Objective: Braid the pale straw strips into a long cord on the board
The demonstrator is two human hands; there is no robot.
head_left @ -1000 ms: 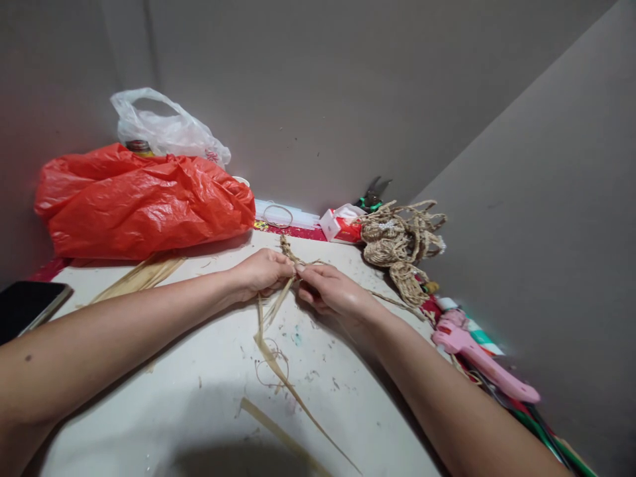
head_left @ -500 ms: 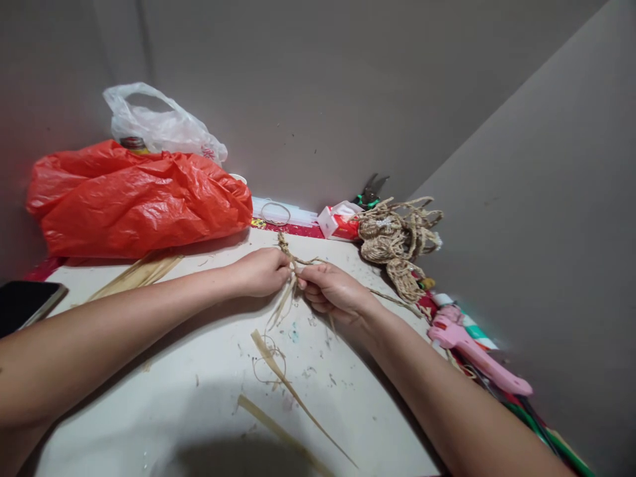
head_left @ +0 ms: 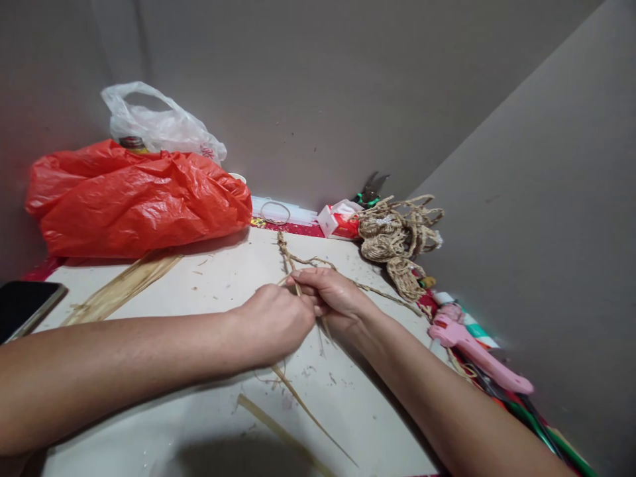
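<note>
A thin twisted straw cord (head_left: 284, 248) with a knotted top end lies on the white tabletop (head_left: 209, 278), in the middle of the view. At its lower end, my right hand (head_left: 335, 296) pinches the strands between thumb and fingers. Just below and to the left, my left hand (head_left: 281, 324) is closed in a fist against the right fingertips, on strands that its fingers mostly hide. A second length of cord (head_left: 387, 295) runs from the work to the right. Two flat straw strips (head_left: 308, 407) lie nearer to me.
A red plastic bag (head_left: 144, 199) and a straw bundle (head_left: 126, 285) are at the left, with a phone (head_left: 30, 305) beside them. Braided straw pieces (head_left: 392, 232), pruning shears (head_left: 370, 192), a tissue pack (head_left: 340, 220) and a pink glue gun (head_left: 479, 351) line the back and right.
My left hand has moved down and to the right, nearer to me, and now overlaps the right fingers. More of the cord shows above. My right hand has hardly moved.
</note>
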